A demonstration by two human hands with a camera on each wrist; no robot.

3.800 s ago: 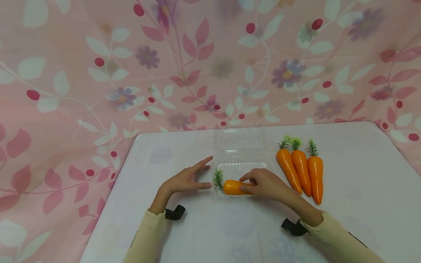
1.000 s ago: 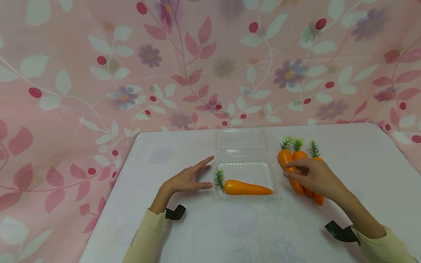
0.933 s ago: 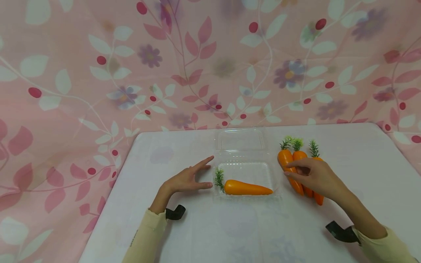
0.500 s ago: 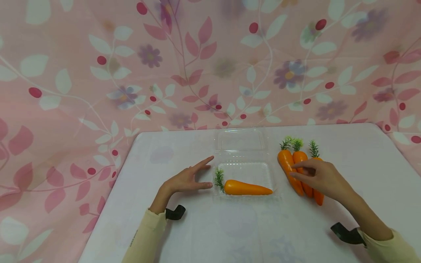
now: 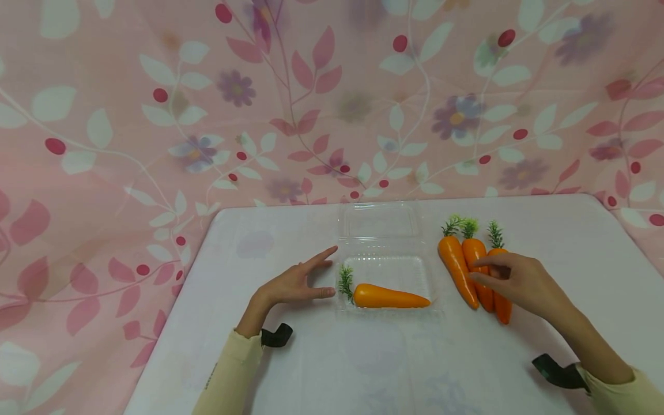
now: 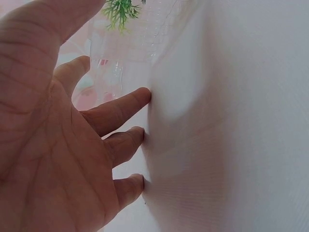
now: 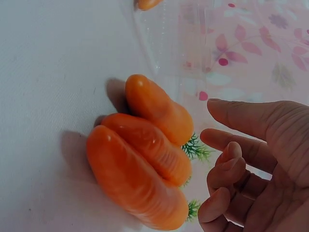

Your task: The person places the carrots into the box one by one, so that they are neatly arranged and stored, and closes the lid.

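A glossy orange carrot (image 5: 389, 297) with a green top lies along the front of an open clear plastic container (image 5: 386, 268). Close by the container's left side, my left hand (image 5: 293, 283) has its fingers spread. Its fingertips rest on the tabletop in the left wrist view, and it holds nothing. My right hand (image 5: 519, 279) hovers over three more carrots, its thumb and index finger apart and nothing between them. Of those, the left carrot (image 5: 456, 271) shows whole; the hand partly covers the middle carrot (image 5: 474, 248) and the right carrot (image 5: 502, 311) in the head view.
The container's clear lid (image 5: 378, 222) lies folded back toward the rear table edge. A white cloth covers the table (image 5: 394, 369). Behind it hangs a pink floral curtain (image 5: 311, 104). A black wrist mount (image 5: 277, 335) sits under the left wrist, another (image 5: 560, 372) under the right.
Earlier, my right hand had its fingers on the carrot inside the container. It has let go and moved right, drifting further right above the three carrots. My left hand has stayed in place.
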